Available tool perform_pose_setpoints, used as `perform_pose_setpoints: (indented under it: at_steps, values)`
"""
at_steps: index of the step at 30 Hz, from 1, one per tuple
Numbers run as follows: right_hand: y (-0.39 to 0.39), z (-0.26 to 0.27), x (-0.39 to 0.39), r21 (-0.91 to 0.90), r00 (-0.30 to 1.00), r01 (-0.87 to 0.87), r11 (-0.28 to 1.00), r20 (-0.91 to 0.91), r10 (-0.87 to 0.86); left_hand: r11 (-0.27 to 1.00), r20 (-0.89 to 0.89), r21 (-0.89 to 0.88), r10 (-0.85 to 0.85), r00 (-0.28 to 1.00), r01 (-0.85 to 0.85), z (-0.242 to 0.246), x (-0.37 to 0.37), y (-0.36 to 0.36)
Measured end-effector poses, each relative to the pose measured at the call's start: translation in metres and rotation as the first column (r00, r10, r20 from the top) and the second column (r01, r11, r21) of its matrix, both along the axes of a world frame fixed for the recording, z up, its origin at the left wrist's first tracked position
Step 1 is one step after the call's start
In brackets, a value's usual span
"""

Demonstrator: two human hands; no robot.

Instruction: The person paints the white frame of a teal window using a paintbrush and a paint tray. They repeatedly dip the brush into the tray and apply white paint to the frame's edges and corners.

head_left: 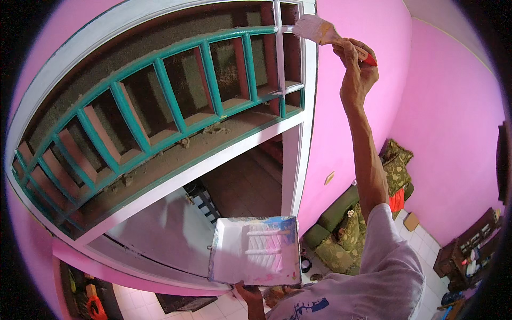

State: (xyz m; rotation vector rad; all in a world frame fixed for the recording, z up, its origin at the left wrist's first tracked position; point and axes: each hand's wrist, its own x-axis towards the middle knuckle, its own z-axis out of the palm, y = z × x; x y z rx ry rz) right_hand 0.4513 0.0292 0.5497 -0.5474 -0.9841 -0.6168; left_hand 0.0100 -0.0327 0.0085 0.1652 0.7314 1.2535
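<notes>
My right hand (357,56), raised at the upper right, grips the wooden handle of a wide paintbrush (314,30). Its bristles carry pale paint and lie at the right end of a wooden transom grille (210,76). The grille is mostly green, with white paint on the upright bar near the brush and on short crosspieces beside it. Low in the picture my left hand (250,295) holds the near edge of a paint tray (233,250). White paint lies in the tray, with pink and blue stains on its ribbed part and rim.
A white door frame (192,174) runs below the grille, above a doorway. Cobwebs and dust hang on the ledge. Right of the frame is a pink wall (360,16). Below stand a green sofa (336,206) with patterned cushions and a dark wooden cabinet (450,256).
</notes>
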Motion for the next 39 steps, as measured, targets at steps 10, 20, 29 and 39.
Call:
perform_pose_setpoints:
  at_steps: [10,20,29,39]
  values:
    - [0.007,0.063,0.002,-0.245,0.927,0.375,0.894,0.103,-0.361,0.995,0.023,0.083,0.047,0.999,-0.049,-0.027,0.002,0.008]
    - [0.024,0.100,-0.025,-0.275,0.871,0.486,0.830,0.232,-0.433,0.987,-0.253,0.160,0.026,0.967,0.015,-0.040,-0.007,0.001]
    - [0.010,0.099,0.011,-0.212,0.999,-0.045,0.976,-0.039,0.038,0.999,0.030,0.044,0.001,1.000,-0.003,-0.011,0.001,0.004]
    - [0.016,0.098,-0.025,-0.291,0.851,0.524,0.800,0.176,-0.494,1.000,0.015,0.018,-0.015,1.000,0.014,-0.022,-0.006,0.004]
